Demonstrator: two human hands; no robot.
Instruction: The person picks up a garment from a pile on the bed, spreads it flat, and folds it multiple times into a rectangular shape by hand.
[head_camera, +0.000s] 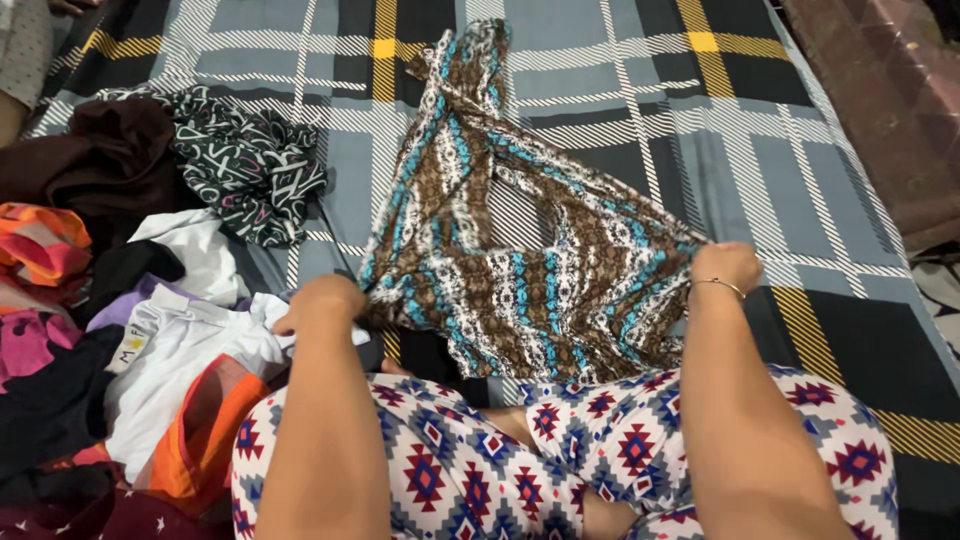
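Note:
A brown garment (520, 250) with turquoise and white patterned stripes lies spread on a plaid bedsheet (620, 110), its far end stretching away up the bed. My left hand (322, 300) grips its near left edge. My right hand (725, 264), with a thin bracelet at the wrist, grips its near right corner. Both hands hold the cloth taut between them, just above my knees in patterned trousers (560, 450).
A heap of clothes fills the left side: a black-and-white patterned piece (245, 160), a dark brown one (100, 150), white garments (190, 335), orange and pink ones (40, 245). A brown patterned surface (880, 110) borders the bed at right.

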